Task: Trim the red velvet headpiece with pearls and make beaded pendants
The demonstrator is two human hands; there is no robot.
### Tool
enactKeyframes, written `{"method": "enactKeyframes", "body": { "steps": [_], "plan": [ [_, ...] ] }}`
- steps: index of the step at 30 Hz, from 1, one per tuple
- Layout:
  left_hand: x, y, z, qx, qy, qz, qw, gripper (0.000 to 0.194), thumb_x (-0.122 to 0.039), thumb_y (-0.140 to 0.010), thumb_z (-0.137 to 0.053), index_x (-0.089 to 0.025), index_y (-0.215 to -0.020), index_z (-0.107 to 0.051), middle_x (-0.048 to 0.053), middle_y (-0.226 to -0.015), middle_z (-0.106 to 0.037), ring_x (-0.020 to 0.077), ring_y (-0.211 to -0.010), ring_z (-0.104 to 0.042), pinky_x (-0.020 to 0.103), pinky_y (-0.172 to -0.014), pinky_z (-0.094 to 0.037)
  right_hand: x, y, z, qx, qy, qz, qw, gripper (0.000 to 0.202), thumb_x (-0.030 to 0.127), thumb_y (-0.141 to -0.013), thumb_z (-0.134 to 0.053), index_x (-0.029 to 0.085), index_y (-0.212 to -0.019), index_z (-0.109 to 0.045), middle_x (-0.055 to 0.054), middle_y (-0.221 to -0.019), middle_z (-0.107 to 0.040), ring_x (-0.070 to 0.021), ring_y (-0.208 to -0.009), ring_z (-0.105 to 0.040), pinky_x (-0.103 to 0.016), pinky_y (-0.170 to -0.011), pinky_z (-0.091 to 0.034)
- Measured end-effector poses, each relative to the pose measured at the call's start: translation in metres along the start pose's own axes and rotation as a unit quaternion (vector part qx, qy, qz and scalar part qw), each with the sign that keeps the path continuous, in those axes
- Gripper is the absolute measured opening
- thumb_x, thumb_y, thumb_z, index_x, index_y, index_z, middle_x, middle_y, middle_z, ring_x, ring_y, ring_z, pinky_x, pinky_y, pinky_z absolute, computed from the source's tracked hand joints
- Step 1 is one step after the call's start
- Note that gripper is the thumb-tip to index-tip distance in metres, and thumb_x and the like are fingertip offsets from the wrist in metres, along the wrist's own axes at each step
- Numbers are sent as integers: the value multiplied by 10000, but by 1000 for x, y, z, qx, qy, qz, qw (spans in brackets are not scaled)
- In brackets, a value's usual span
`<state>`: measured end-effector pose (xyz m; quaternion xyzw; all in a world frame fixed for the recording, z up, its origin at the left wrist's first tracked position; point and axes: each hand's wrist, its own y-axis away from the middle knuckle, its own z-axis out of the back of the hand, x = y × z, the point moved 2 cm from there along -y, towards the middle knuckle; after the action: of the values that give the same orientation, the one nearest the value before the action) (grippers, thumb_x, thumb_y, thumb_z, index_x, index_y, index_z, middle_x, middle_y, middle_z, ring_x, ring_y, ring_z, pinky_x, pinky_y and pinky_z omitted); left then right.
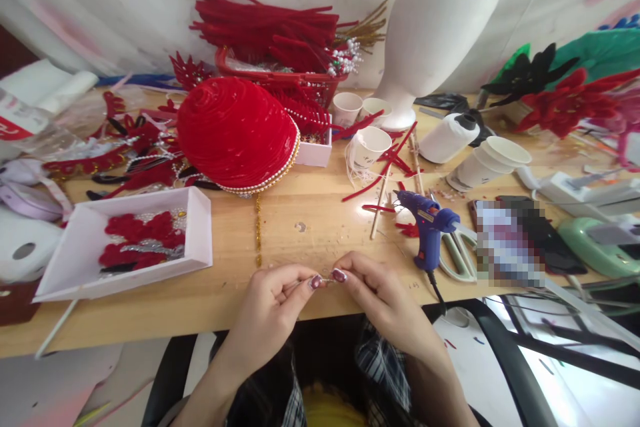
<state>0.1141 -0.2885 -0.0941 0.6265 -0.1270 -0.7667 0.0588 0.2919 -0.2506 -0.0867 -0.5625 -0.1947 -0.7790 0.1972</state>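
My left hand (pixel 273 310) and my right hand (pixel 383 297) meet near the table's front edge, thumbs and forefingers pinched. Between their fingertips runs a thin wire (pixel 327 280), held from both sides. Behind my left hand sits a red domed cap (pixel 233 133) trimmed with pearls, and a gold beaded strand (pixel 259 230) hangs from it onto the table. A blue glue gun (pixel 427 227) stands to the right of my right hand, beside pale-handled scissors (pixel 459 257).
At the left, a white box (pixel 200 230) holds red flower pieces. Paper cups (pixel 371 147), a thread spool (pixel 449 138) and a white mannequin head (pixel 443 20) stand behind. Red stems fill a red basket (pixel 320 90). Phones (pixel 560 247) lie right on the wooden table (pixel 235 300).
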Motion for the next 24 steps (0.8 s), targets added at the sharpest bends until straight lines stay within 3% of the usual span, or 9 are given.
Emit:
{"method": "enactKeyframes", "body": {
  "steps": [9, 16, 19, 24],
  "plan": [
    [5, 0, 6, 34, 23, 35, 999, 320, -451, -878, -565, -181, -903, -734, 50, -779, -699, 177, -675, -593, 254, -572, -408, 0, -3, -3, 6, 30, 0, 1000, 241, 312, -1024, -478, 198, -856, -609, 23, -714, -561, -128, -631, -476, -255, -579, -346],
    [-2, -4, -1, -1, 24, 38, 999, 403, -506, -905, -532, -191, -707, -686, 21, -674, -655, 191, -716, -613, 275, -655, -447, 3, -1, -6, 19, -4, 12, 1000, 228, 302, -1018, -491, 199, -855, -613, 29, -703, -578, -121, -620, -492, -241, -570, -365],
    [-3, -6, -7, 0, 56, 41, 998, 338, -469, -876, -575, -180, -738, -683, 13, -684, -641, 167, -669, -569, 255, -593, -407, 4, -1, -6, 23, -16, 23, 999, 216, 287, -1015, -497, 201, -863, -624, 21, -746, -610, -125, -663, -529, -240, -604, -390],
    [-3, -8, -7, -21, 46, 28, 998, 316, -442, -886, -554, -177, -722, -607, -44, -604, -466, 115, -569, -396, 244, -524, -285, 5, 2, -5, 27, -8, 19, 999, 238, 296, -1024, -480, 199, -845, -602, 26, -726, -586, -125, -651, -524, -245, -616, -399]
  ]
}}
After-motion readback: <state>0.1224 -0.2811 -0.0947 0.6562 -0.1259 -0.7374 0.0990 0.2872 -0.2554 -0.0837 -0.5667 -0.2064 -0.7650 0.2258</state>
